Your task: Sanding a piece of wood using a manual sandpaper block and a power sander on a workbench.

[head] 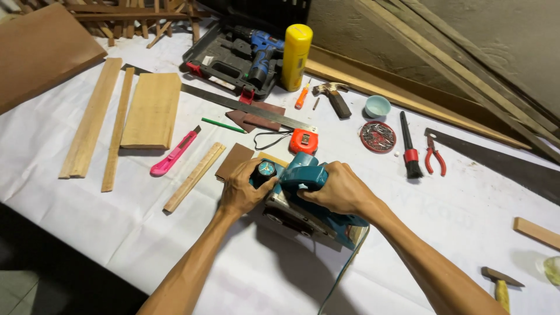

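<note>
1. Head view: both hands grip a teal electric planer near the middle of a table covered with a white sheet.
2. The left hand is closed around the round knob at the planer's front.
3. The right hand is wrapped around the top handle; the planer's cord trails toward the viewer.
4. The planer sits on a small piece of wood whose far end shows past the front. No shavings are visible, so the planing looks barely begun, though I cannot tell whether the motor is running.
5. Just ahead of the planer lie an orange tape measure, a long metal ruler and a green pencil; these are the nearest things in the way of a forward push.
6. To the left lie a pink utility knife and several wood strips and boards.
7. Farther back are a blue drill in its open case, a yellow can, a hammer, a small bowl, a round tin of nails, a black brush and red pliers.
8. At the right are a saw blade and a second hammer, well apart from the hands.
</note>
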